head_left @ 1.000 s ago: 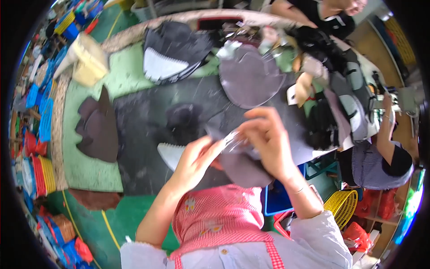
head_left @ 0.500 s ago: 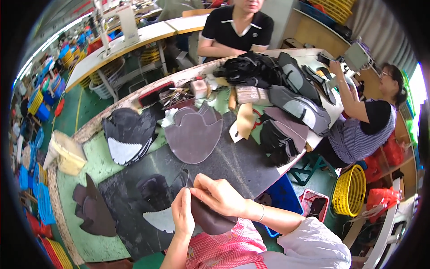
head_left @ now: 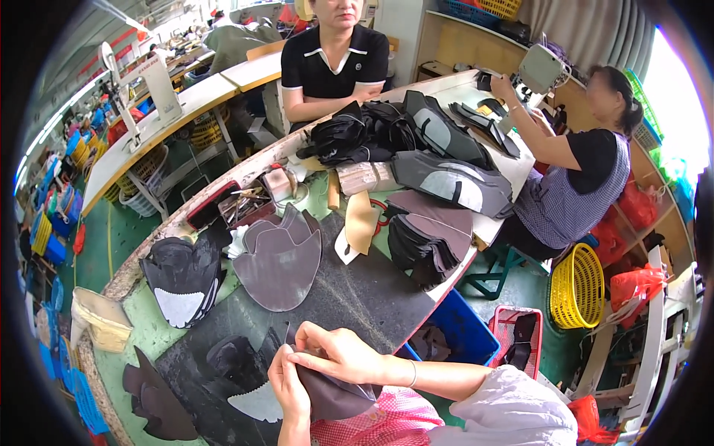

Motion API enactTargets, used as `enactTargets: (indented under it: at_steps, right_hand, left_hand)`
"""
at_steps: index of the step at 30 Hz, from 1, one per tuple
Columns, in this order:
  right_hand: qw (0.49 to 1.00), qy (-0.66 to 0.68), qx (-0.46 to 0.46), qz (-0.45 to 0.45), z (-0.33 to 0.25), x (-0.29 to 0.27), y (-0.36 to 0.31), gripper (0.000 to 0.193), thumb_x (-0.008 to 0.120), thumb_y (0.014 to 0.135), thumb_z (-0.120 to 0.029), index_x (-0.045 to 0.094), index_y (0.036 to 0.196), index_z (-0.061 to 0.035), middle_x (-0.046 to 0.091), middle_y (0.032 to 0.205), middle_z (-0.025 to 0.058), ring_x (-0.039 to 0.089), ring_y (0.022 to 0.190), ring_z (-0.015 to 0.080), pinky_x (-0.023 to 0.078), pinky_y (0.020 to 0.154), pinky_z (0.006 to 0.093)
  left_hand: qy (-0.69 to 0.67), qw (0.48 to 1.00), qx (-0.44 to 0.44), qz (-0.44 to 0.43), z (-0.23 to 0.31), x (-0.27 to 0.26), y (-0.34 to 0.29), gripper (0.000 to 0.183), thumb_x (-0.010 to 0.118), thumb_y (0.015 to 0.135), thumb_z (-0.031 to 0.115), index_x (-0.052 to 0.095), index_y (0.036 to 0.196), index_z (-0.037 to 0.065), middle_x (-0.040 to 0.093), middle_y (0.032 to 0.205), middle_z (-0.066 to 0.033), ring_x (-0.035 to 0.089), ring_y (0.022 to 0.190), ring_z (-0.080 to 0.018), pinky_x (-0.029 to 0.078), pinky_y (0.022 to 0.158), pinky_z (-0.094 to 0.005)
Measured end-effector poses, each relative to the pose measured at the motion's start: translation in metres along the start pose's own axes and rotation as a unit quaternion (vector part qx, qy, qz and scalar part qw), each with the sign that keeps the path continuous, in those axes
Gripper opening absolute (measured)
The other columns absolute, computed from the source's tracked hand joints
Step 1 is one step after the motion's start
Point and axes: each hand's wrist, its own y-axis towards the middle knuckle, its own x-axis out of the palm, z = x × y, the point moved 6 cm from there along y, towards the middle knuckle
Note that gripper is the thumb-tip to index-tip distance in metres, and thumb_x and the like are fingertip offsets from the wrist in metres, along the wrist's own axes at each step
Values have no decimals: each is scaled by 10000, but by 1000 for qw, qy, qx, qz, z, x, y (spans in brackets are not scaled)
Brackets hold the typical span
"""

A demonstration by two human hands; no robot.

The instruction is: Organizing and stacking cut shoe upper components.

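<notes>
Close to my body, a dark brown leather piece [head_left: 327, 398] hangs between my hands. My left hand [head_left: 288, 385] pinches its upper edge with closed fingers. Beside it, my right hand [head_left: 342, 357] is closed on the same edge, thumb and fingertips nearly meeting the left ones. Just left of my hands, a black piece with a pale zigzag-edged panel [head_left: 256, 401] lies on the dark mat [head_left: 357, 297]. Beyond them are a stack of brown curved leather pieces [head_left: 279, 267] and a stack of black pieces with a white panel [head_left: 180, 297].
More brown pieces [head_left: 156, 405] lie at the left. A cream block [head_left: 100, 320] stands by the table edge. Tools fill a red tray [head_left: 242, 204]; dark pieces [head_left: 428, 245] are stacked right. One co-worker [head_left: 335, 70] faces me; another [head_left: 576, 171] works at a machine.
The view has swung toward the right, so the table's things appear farther left and lower. Both hands stay pinched together on the leather piece, whose hanging part has shifted slightly.
</notes>
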Motion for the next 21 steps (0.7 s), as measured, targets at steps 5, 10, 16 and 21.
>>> enactTargets:
  at_steps: [5, 10, 16, 21]
  right_hand:
    - [999, 1, 15, 34, 14, -5, -7, 301, 603, 1006, -288, 607, 878, -15, 578, 693, 95, 552, 606, 163, 472, 618, 337]
    - [939, 210, 239, 128, 89, -102, -43, 309, 635, 993, -325, 578, 791, -98, 480, 675, -93, 426, 592, 26, 348, 505, 229]
    - [976, -4, 217, -30, -1, -80, -66, 285, 641, 987, -277, 706, 1103, -25, 723, 1123, 83, 701, 954, 174, 566, 801, 360]
    - [634, 640, 391, -188, 49, 46, -51, 817, 356, 995, -673, 442, 1466, -11, 608, 1325, 155, 621, 1156, 258, 476, 1037, 412]
  left_hand:
    - [-201, 932, -299, 37, -23, -11, -16, 400, 564, 1003, 410, 666, 1137, 47, 670, 1081, -59, 633, 964, -180, 512, 867, -339]
    - [-370, 879, -291, 76, 15, -58, -9, 530, 520, 990, 522, 631, 1226, 61, 669, 1196, -107, 650, 1076, -295, 505, 970, -450]
    - [-240, 942, -151, 180, 55, -112, -23, 514, 505, 1010, 443, 621, 1233, -6, 645, 1231, -107, 628, 1099, -245, 490, 948, -401]
    - [145, 900, 198, -360, 79, -9, -40, 160, 618, 939, 225, 628, 909, 68, 654, 1094, -153, 610, 1109, -337, 473, 952, -444]
